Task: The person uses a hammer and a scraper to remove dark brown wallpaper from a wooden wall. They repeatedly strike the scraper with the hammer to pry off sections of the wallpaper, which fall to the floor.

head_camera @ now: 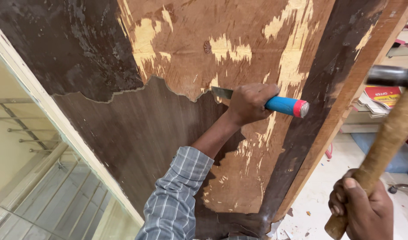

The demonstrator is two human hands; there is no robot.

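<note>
Left hand (247,103) closed around chisel (281,106), blade at the torn edge of dark laminate (137,133) on the wooden panel (239,44). Right hand (361,209) grips raised hammer (390,129). Risk: an off-centre strike glances onto knuckles; a steep blade angle gouges the wood.

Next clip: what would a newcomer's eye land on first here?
Probably the bright blue-and-red-handled chisel at centre, gripped by the left hand, its blade set against the edge of the dark veneer on the big wooden panel. Next, the hammer at the right edge, its wooden handle held by the right hand, head raised level with the chisel. Pale torn patches mark the bare upper part of the panel.
</note>
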